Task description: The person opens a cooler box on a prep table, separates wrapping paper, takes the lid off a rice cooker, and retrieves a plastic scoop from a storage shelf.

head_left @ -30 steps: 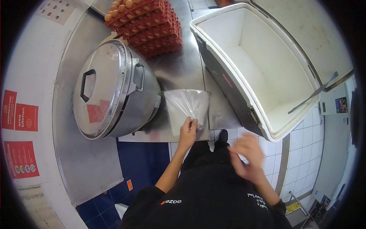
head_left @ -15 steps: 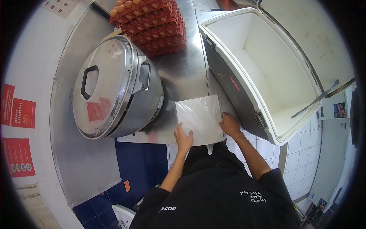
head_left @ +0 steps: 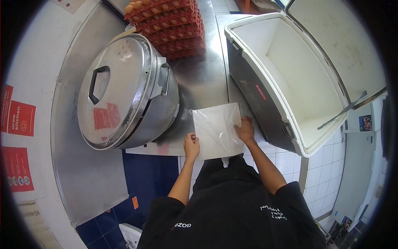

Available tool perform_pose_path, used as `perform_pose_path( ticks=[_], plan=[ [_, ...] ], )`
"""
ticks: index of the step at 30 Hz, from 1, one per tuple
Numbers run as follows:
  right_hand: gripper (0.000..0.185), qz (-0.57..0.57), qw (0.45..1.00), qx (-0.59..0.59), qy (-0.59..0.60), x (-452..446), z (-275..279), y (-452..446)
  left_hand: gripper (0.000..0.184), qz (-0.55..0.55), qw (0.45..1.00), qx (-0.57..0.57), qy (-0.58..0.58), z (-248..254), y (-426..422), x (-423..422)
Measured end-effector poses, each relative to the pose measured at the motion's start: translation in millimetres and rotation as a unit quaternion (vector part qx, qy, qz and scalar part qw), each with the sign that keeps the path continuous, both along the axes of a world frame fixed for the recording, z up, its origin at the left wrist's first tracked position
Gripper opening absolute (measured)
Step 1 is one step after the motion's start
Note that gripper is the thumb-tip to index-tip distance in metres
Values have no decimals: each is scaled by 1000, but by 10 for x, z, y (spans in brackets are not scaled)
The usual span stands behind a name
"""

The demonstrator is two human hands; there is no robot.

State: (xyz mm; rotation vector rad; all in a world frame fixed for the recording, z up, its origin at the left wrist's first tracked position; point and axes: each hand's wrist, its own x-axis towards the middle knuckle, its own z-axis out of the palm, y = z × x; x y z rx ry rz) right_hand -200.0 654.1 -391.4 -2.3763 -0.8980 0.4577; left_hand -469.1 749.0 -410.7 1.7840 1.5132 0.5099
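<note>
A flat white sheet in clear, shiny plastic (head_left: 219,130) lies at the front edge of the steel counter (head_left: 203,79). At its left edge is my left hand (head_left: 191,146), with the fingers curled in against the plastic; whether it pinches the edge cannot be made out. My right hand (head_left: 245,130) rests on the right edge of the plastic with its fingers apart and the thumb over the sheet.
A large lidded metal pot (head_left: 124,91) stands left of the sheet. Behind it are stacked red trays (head_left: 178,31) of eggs. An opened cooler box (head_left: 265,91) with a white interior stands at the right, a metal strip (head_left: 342,110) across its rim.
The plastic, earlier gathered in my left hand, now lies spread flat. My right hand has come in from the right onto its edge. My left hand has shifted to the left edge.
</note>
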Motion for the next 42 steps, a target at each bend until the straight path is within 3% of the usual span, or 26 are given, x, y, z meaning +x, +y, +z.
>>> perform_pose_path(
  ticks=[5,9,11,14,17,20,26,42],
  plan=[
    [42,-13,993,-65,97,144,58,50,19,-11,999,-4,-37,-98,62,-70],
    [37,29,997,-58,34,44,157,50,19,-51,998,23,-31,-113,111,-114],
    [29,-52,997,-22,61,15,135,82,19,-49,998,5,-33,-54,116,-103],
    [23,-51,997,-2,58,45,98,89,20,-46,998,-13,-43,-66,101,-119],
    [25,-20,994,36,102,159,-372,96,21,-45,997,-12,-53,-67,101,-128],
    [25,-75,996,36,44,127,-261,147,22,-49,998,-14,-47,-16,104,-120],
    [26,-80,996,42,17,113,-407,167,22,-56,996,-33,-54,14,122,-147],
    [22,-116,992,4,42,89,-79,239,25,-81,993,-26,-81,-31,180,-206]
  ],
)
